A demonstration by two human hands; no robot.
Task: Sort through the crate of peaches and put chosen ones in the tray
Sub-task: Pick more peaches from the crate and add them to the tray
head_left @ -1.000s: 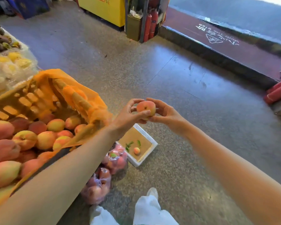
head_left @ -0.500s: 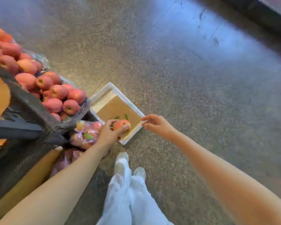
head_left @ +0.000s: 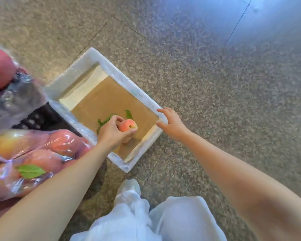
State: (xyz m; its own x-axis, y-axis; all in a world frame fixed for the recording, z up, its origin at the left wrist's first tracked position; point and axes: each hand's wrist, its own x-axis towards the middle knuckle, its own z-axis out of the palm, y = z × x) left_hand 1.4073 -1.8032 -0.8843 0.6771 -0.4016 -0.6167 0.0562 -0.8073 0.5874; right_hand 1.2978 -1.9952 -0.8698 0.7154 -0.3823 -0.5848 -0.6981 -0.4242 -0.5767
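My left hand [head_left: 111,134] curls its fingers round the peach [head_left: 128,125] low over the tray [head_left: 122,75]; my right hand [head_left: 172,124] hovers, fingers spread, at the rim. Letting go too high could bruise it.

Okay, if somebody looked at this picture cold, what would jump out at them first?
The pink peach, gripped by the left hand low inside the white foam tray on the floor, at the centre. The right hand spreads open at the tray's right rim, and clear bags of peaches crowd the left edge.
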